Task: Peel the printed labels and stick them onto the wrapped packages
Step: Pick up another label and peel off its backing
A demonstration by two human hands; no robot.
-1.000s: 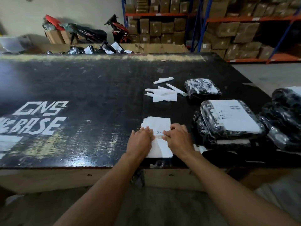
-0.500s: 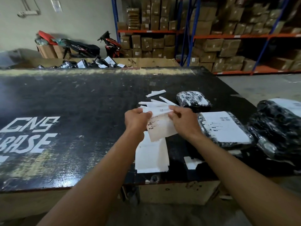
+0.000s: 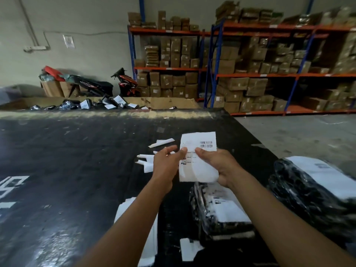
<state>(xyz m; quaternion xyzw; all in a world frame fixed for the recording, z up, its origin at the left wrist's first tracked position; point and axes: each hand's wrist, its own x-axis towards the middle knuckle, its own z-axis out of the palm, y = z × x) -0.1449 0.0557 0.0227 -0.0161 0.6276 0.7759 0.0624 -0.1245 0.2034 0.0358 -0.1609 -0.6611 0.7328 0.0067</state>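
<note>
Beyond the far edge of the table (image 3: 77, 170) I saw a cardboard bin (image 3: 169, 103) with dark parcels in it, a motorbike (image 3: 125, 83) by the wall, and shelves (image 3: 250, 74) packed with cartons. White strips (image 3: 161, 142) lay scattered towards the far right of the table, partly hidden behind the left hand (image 3: 165, 164). At the near edge sat a stack (image 3: 152, 247) of white sheets, with the left forearm crossing over it, and a loose scrap (image 3: 189, 249) lay just beside it. A black wrapped package (image 3: 221, 212) with a white sheet on top lay near the right edge, under the right forearm and below the raised hands. A second package (image 3: 308, 189), bulkier, was heaped at the right edge and ran out of view.

Both hands were up off the table, holding one label (image 3: 198, 166) between them, printed side towards me and barcodes at the top. The left hand pinched the label's left edge between thumb and fingertips, the other fingers loosely spread. The right hand (image 3: 217, 166) gripped the right side, thumb pressed on the front and fingers curled behind. The label hung in the air above the package and touched nothing else. I could not tell whether its backing had come off.
</note>
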